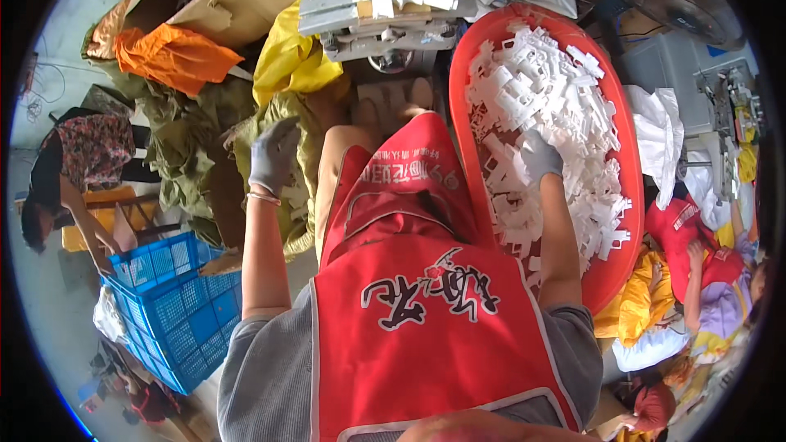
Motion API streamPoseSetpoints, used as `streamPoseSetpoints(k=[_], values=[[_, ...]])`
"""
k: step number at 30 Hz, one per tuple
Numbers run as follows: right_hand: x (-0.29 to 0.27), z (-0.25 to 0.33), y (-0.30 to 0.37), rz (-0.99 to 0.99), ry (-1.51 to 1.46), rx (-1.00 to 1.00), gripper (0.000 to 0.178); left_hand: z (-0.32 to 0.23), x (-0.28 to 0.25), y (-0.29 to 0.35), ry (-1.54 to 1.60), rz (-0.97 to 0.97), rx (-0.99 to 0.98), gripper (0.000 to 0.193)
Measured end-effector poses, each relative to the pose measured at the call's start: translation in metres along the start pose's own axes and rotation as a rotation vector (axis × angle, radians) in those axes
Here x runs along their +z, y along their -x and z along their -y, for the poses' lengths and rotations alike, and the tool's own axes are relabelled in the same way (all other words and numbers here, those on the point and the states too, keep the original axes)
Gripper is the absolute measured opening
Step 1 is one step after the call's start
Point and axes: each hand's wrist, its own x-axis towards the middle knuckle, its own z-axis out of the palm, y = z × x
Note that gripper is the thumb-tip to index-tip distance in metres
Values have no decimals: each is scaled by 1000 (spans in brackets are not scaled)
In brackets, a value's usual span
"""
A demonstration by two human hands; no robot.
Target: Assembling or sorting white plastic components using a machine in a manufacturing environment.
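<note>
Head view | left hand: fingers partly curled near olive sack, grip cannot be determined | right hand: at white parts, grip cannot be determined | white parts: heaped in red tub, reaching right edge

A red apron covers a grey short-sleeved shirt.

One red tub, one black fan, two grey gloves and white pistol-shaped pieces too many to count.

Left hand, right hand — well apart
</note>
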Motion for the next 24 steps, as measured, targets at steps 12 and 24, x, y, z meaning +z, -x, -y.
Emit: streamPoseSetpoints(k=[12, 24], values=[[-37, -23, 18, 219, 9, -334, 34, -126, -13, -136, -125, -116, 534, 27], [-117, 76, 40, -247, -1500, -449, 31, -135, 5, -172, 91, 43, 375, 25]])
